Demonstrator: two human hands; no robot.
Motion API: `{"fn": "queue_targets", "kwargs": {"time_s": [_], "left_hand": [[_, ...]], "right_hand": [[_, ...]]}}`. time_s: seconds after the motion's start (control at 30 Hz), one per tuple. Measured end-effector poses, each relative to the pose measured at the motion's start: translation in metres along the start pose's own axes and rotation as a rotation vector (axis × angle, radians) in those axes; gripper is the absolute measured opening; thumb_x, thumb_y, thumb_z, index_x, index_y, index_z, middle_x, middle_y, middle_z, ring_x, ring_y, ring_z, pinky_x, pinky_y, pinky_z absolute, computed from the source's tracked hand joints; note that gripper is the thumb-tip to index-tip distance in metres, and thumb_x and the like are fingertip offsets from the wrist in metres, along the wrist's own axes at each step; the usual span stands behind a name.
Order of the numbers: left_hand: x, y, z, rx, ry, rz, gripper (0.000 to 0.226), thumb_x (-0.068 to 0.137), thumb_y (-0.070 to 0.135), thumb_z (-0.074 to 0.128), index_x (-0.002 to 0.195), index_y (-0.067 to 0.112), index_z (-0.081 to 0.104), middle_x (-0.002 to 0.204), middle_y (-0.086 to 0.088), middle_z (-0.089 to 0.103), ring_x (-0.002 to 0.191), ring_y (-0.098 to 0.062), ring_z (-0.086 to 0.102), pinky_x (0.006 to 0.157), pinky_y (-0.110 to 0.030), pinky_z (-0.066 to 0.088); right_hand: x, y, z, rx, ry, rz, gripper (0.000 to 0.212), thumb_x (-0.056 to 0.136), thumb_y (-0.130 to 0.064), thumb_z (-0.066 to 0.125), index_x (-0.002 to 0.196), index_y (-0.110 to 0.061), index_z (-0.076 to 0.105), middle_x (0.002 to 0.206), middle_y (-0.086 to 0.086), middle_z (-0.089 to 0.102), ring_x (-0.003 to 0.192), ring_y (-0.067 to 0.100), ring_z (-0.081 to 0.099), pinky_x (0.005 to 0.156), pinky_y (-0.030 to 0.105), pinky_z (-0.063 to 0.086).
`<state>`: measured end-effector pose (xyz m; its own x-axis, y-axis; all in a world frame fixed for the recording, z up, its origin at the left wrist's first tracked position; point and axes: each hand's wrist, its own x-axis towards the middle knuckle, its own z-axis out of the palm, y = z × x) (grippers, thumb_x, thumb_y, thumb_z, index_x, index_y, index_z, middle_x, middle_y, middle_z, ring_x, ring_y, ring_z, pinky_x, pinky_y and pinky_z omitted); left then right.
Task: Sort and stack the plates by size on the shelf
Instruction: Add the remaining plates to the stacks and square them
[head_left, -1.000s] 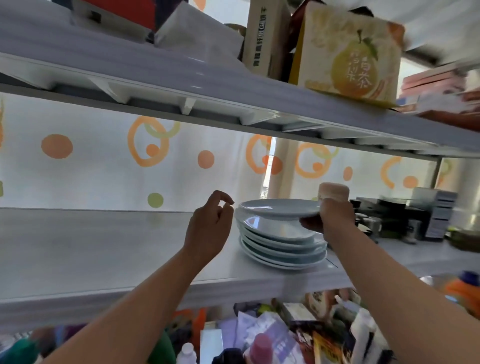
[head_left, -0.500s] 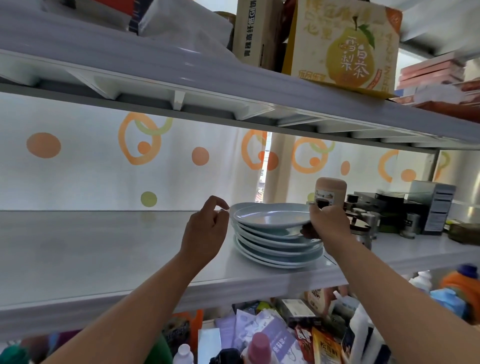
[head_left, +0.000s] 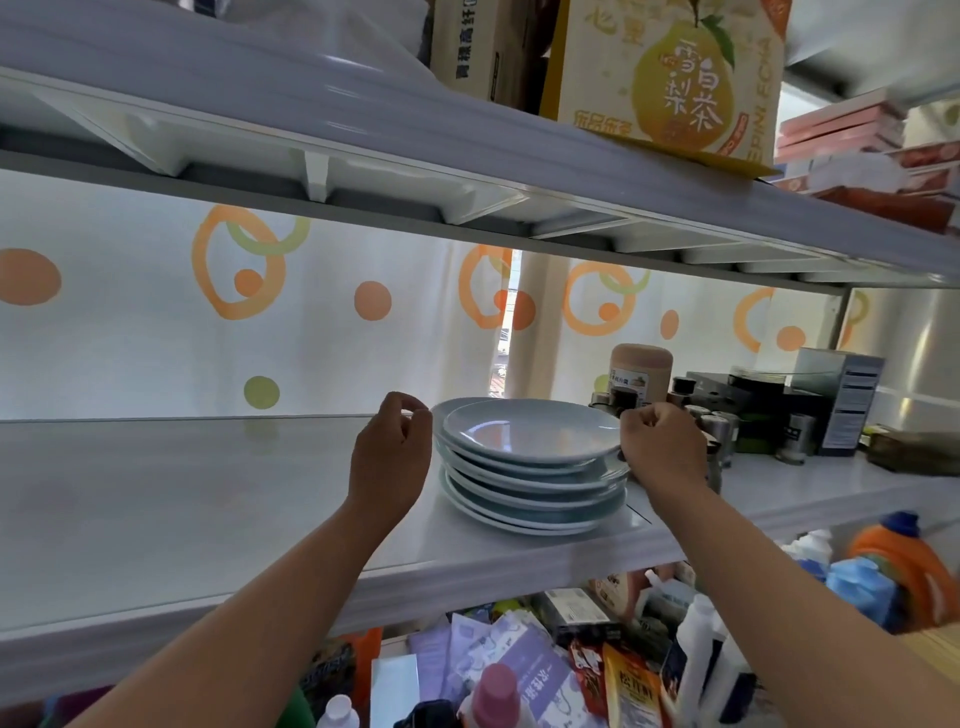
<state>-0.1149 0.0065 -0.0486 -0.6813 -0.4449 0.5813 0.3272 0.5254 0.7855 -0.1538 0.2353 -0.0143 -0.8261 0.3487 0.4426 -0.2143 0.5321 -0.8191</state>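
Observation:
A stack of several pale blue plates (head_left: 535, 499) stands on the white middle shelf (head_left: 208, 493). The top plate (head_left: 524, 431) lies on the stack, shifted a little to the right. My right hand (head_left: 662, 447) grips the top plate's right rim, fingers above and thumb below. My left hand (head_left: 389, 457) is at the stack's upper left rim with thumb and forefinger pinched together. Whether they pinch a rim or only touch it is unclear.
Right of the stack stand a tan-lidded jar (head_left: 640, 374), small metal shakers (head_left: 719, 431) and dark boxes (head_left: 769, 400). The upper shelf (head_left: 467, 150), close overhead, carries cartons. Bottles and packets crowd the level below. A dotted curtain hangs behind.
My right hand has lowered the top plate from above the stack onto it. My left hand moved in from just left of the stack to its rim.

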Motion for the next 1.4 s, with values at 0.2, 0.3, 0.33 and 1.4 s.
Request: {"fn": "queue_targets", "kwargs": {"time_s": [0.2, 0.3, 0.33, 1.4], "left_hand": [[0.030, -0.005, 0.029, -0.278, 0.026, -0.112, 0.026, 0.093, 0.025, 0.042, 0.110, 0.013, 0.058, 0.117, -0.005, 0.055, 0.116, -0.024, 0.049, 0.104, -0.041, 0.037], [0.039, -0.013, 0.035, -0.473, -0.010, -0.150, 0.025, 0.096, 0.022, 0.038, 0.112, 0.018, 0.057, 0.124, -0.004, 0.055, 0.116, -0.022, 0.049, 0.107, -0.043, 0.038], [0.039, -0.018, 0.036, -0.504, -0.032, -0.159, 0.026, 0.098, 0.020, 0.035, 0.113, 0.019, 0.057, 0.126, -0.003, 0.055, 0.115, -0.019, 0.049, 0.107, -0.042, 0.037], [0.032, -0.037, 0.027, -0.359, -0.281, -0.162, 0.073, 0.064, 0.061, 0.036, 0.125, 0.026, 0.058, 0.133, -0.001, 0.058, 0.127, -0.017, 0.049, 0.114, -0.045, 0.031]], "right_hand": [[0.000, 0.015, -0.004, -0.038, 0.060, -0.086, 0.020, 0.090, -0.021, 0.050, 0.093, -0.009, 0.066, 0.086, 0.007, 0.066, 0.080, 0.022, 0.056, 0.067, 0.028, 0.037], [0.002, 0.014, -0.006, 0.040, 0.098, -0.084, 0.019, 0.090, -0.024, 0.049, 0.095, -0.013, 0.064, 0.090, 0.008, 0.069, 0.084, 0.023, 0.059, 0.070, 0.028, 0.040], [0.002, 0.014, -0.006, 0.062, 0.103, -0.084, 0.020, 0.090, -0.024, 0.049, 0.097, -0.013, 0.064, 0.091, 0.007, 0.069, 0.085, 0.023, 0.059, 0.071, 0.028, 0.039], [-0.051, 0.027, 0.021, 0.341, 0.079, -0.100, 0.032, 0.098, -0.021, 0.033, 0.127, -0.016, 0.046, 0.109, -0.007, 0.047, 0.099, 0.011, 0.044, 0.079, 0.024, 0.034]]}}
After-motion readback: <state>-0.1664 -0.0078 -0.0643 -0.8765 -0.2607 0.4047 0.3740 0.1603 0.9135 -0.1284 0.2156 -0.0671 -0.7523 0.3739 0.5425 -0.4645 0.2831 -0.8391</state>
